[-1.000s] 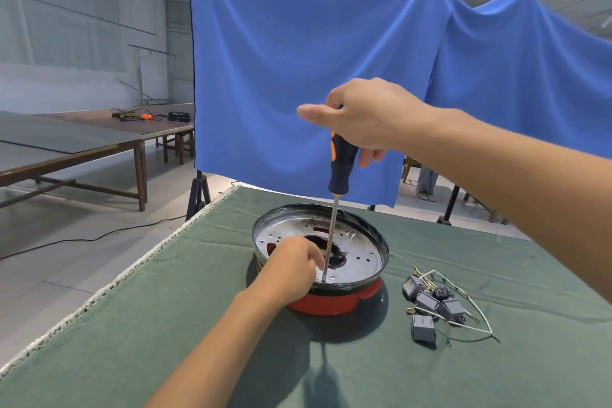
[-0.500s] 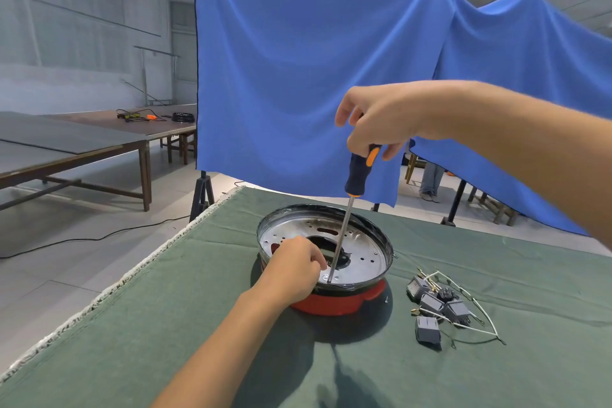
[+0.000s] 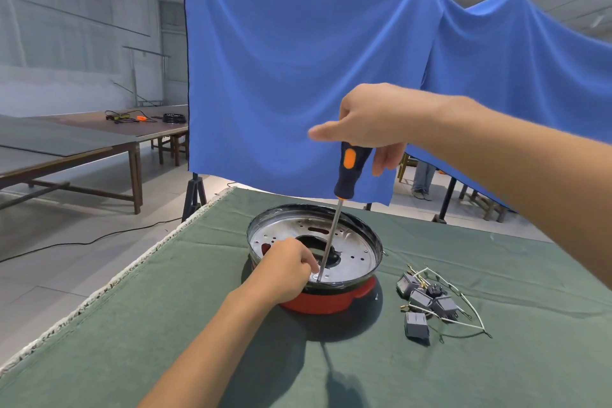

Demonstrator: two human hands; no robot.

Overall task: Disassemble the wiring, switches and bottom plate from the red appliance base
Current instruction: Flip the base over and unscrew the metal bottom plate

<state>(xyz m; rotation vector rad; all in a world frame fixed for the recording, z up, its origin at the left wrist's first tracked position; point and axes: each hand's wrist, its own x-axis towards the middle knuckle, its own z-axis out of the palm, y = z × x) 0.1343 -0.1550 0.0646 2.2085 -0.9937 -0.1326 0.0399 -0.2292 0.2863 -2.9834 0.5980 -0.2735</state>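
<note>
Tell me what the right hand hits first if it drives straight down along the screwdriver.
The right hand would likely push the screwdriver tip into the metal plate near its front rim, beside the left hand; exact contact there is unclear.

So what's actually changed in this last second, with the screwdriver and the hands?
The right hand has turned on the screwdriver handle, thumb out, then fingers curled, now thumb out again, as if twisting it. The handle swayed a little. The tip stays on the near edge of the metal plate, the left hand still pinching beside it. The red base and the loose switches have not moved.
</note>
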